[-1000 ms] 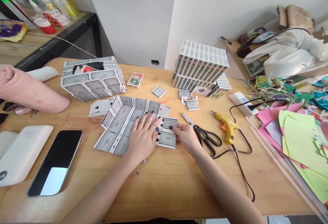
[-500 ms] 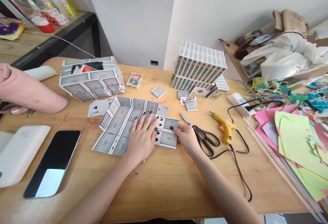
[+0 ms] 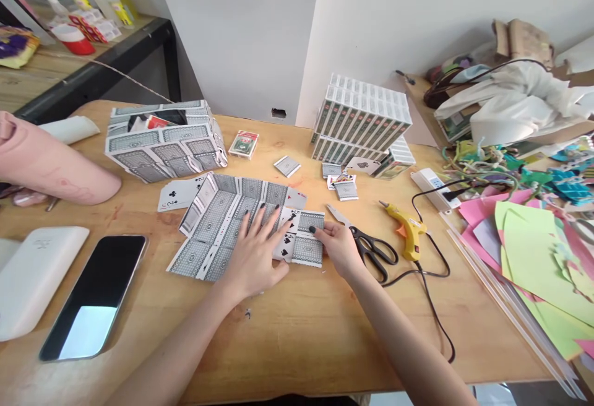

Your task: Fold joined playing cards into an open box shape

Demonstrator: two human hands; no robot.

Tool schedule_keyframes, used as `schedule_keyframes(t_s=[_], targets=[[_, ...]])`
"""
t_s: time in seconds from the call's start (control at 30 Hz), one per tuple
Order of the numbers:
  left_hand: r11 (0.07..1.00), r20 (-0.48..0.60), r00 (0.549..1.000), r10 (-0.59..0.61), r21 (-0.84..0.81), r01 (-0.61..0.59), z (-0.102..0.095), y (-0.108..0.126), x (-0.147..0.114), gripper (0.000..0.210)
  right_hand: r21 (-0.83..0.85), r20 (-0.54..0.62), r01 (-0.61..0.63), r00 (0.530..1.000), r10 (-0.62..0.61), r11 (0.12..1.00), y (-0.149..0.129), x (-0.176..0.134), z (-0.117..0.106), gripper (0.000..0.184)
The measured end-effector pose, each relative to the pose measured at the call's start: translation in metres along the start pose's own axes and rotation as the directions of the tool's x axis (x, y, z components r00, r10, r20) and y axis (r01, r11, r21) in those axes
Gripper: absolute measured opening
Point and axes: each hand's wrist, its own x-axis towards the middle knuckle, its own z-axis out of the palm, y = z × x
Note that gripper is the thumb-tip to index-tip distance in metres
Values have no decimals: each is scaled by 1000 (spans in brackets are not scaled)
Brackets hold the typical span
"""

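A panel of joined playing cards [image 3: 211, 217], mostly with grey patterned backs showing, lies on the table with its far and left edges folded up. My left hand [image 3: 255, 254] rests flat on it, fingers spread. At the panel's right side is a joined piece of playing cards [image 3: 307, 250], with spade faces along its left part. My right hand [image 3: 341, 246] pinches this piece at its right edge, thumb on top. Black-handled scissors [image 3: 371, 245] lie just right of my right hand. Loose playing cards [image 3: 179, 195] are partly under the panel's far left side.
A card-covered box [image 3: 164, 140] stands behind the panel. Stacked card packs [image 3: 362, 112] are at the back. A yellow glue gun [image 3: 406, 229] with its cord lies right, near coloured paper [image 3: 533, 251]. A phone [image 3: 95, 294] and a white device [image 3: 41, 276] lie left.
My left thumb has moved down off the spade cards toward me, and the left fingers are spread wider. My right hand keeps its pinch with the piece almost in place.
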Motion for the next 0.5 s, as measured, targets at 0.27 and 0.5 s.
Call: schedule_keyframes(t_s=[0.27,0.5], targets=[[1000,12,1000,-10,-3,10,-3,1,-1,70,64,8,-41,999,40,997,-7,-1,0,32],[1000,5,1000,-8,-17,8,-2,0,0,73,80,7,-58,998,58,995,-11,-2,2,29]])
